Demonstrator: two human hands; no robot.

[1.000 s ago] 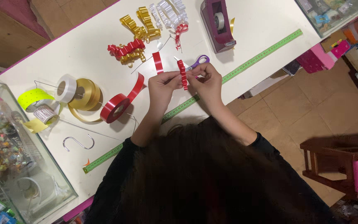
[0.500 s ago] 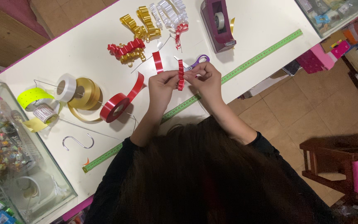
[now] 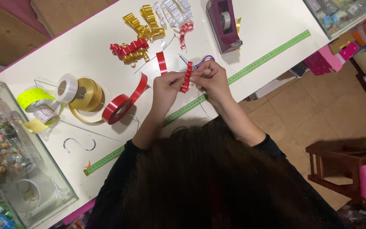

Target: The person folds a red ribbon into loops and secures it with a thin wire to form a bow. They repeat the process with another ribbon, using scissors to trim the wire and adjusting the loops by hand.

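A folded red ribbon piece (image 3: 187,77) is pinched between both my hands above the white table (image 3: 85,46). My left hand (image 3: 165,91) grips its left side and my right hand (image 3: 210,80) grips its right side. Purple-handled scissors (image 3: 200,62) lie just beyond my right hand. A short red ribbon strip (image 3: 162,62) lies flat beyond my left hand. A red ribbon roll (image 3: 117,108) with a loose tail sits to the left.
Finished red, gold and white ribbon bows (image 3: 149,25) lie at the far side. A maroon tape dispenser (image 3: 224,23), a green measuring tape (image 3: 250,68), gold (image 3: 87,94) and white (image 3: 67,88) ribbon rolls, a metal hook (image 3: 79,145) and a glass case (image 3: 9,161) surround me.
My hands have kept hold of the red ribbon piece, shifting it slightly and squeezing its folds closer. Nothing else on the table moved.
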